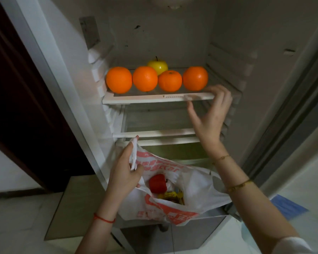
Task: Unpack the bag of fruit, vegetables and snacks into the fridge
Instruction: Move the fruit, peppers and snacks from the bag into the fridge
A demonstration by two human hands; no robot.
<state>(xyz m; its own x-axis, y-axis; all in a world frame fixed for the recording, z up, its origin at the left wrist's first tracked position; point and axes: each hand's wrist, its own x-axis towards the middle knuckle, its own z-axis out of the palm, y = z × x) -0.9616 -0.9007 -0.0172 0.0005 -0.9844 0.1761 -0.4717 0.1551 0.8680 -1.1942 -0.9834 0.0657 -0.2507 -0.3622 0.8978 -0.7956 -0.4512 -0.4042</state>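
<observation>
The unpacking looks partly done. Four round orange fruits (118,80) sit in a row along the front of the white-framed glass top shelf (136,99) of the open white fridge (173,33), and a shiny yellow apple (157,66) stands just behind them, between the second and third orange.

Below that shelf, in front of the fridge's lower part, hangs the white plastic bag with red printing (196,186). The left hand (126,167) grips one of its handles, fingers and thumb curled round the plastic, holding the mouth open. Inside the bag a glossy red pepper-like vegetable (157,184) lies uppermost, with yellow snack packets (173,196) just beside it, deeper in.

The right hand (209,114) hangs empty at the shelf's right front corner, fingers spread and loosely bent, holding nothing.

The step in hand seems to be the return for the next item. That calls for the right hand to drop into the bag mouth, close round the red vegetable and lift it clear without snagging the thin plastic.
</observation>
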